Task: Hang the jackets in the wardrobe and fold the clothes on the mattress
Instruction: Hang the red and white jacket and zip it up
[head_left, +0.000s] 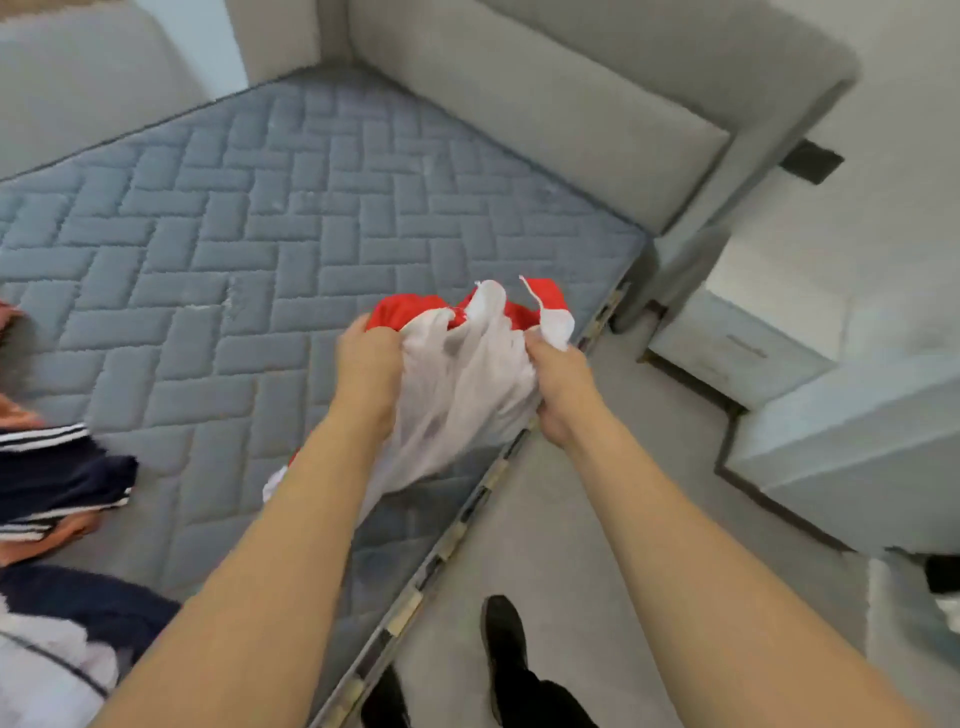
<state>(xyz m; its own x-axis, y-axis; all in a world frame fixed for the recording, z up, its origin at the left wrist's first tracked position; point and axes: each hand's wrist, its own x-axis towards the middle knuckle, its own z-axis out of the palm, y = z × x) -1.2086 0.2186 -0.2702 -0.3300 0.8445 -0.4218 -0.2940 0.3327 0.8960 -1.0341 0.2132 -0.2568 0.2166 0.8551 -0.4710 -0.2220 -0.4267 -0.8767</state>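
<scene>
Red-and-white garment (457, 374) bunched and held up over the near right edge of the mattress (249, 249), a loose tail drooping to the quilted top. Left hand (366, 364) and right hand (558, 384) each gripping a wad of the white cloth, fingers curled tight into it. Soft, light, limp by the look; likely to sag and slide rather than keep shape. Best taken at shoulders or a seam, then spread flat. Broad bare quilting ahead and left for laying out. Mattress edge just under the hands, floor (571, 519) beyond. Pile of dark striped clothes (57, 483) at the left border, headboard (545, 119) well behind, cabinet (737, 348) to the right.
</scene>
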